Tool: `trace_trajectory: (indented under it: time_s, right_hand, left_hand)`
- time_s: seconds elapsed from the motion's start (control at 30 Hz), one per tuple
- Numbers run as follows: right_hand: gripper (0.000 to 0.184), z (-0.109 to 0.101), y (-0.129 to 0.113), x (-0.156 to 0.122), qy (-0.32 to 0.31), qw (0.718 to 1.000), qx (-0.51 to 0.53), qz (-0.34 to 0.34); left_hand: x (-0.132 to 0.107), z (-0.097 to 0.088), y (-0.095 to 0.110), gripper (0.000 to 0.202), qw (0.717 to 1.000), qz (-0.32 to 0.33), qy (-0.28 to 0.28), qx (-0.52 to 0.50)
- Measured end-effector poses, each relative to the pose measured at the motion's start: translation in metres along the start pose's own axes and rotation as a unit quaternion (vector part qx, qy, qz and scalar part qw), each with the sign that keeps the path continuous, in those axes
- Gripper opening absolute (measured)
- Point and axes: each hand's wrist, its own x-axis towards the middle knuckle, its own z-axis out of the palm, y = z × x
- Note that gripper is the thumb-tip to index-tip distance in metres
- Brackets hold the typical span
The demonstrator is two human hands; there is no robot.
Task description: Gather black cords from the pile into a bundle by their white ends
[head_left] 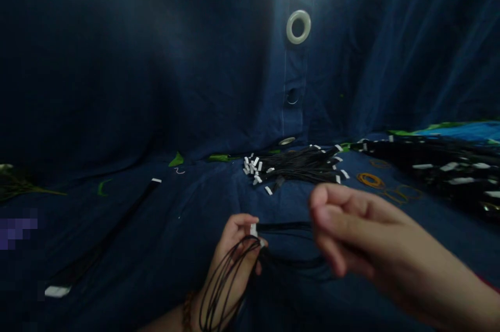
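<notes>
My left hand (238,259) is closed round the white connectors (253,229) of several thin black cables (224,280). Some of these cables loop down over the wrist, and others stretch right, passing behind my right hand. Thumb and forefinger of my right hand (344,228) are pressed together, raised nearer the camera; whether anything sits in that pinch cannot be made out. Beyond the hands lies a pile of black cables (300,163) with white connector ends. One flat black cable (113,230) with white ends rests at the left.
Orange rubber bands (370,180) lie at the right, beside a large heap of black cables (433,163) and some blue ones (461,131). Dark blue cloth (175,61) with a pale ring eyelet (288,30) hangs behind. Green scraps (177,158) lie along its foot.
</notes>
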Motion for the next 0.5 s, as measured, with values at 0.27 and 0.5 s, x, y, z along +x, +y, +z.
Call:
trace_trajectory:
  time_s: [0.27,0.5]
  right_hand:
    - [0.013,0.023,0.040,-0.013,0.066,0.847,-0.495,-0.184]
    - [0.015,0.021,0.033,-0.012,0.093,0.816,-0.516,-0.244]
  left_hand:
    - [-0.001,-0.002,-0.007,0.032,0.995,0.025,0.004,-0.095]
    - [-0.002,0.001,-0.006,0.031,0.986,0.021,0.001,-0.165]
